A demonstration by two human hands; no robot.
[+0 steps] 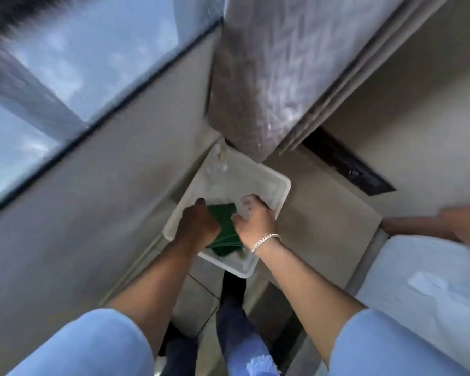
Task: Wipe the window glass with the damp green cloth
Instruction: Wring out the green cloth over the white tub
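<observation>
A white tub (pixel 278 195) sat around the grip; a grey curtain (pixel 269 77) hung beyond it, a floor vent (pixel 347 164) to its right.

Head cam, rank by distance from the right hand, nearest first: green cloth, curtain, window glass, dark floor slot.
From the right hand:
1. Green cloth: touching, just to its left, in the white tub.
2. Curtain: hanging just beyond the tub.
3. Dark floor slot: off to the right; close to the curtain's rank, hard to call.
4. Window glass: far upper left.
</observation>
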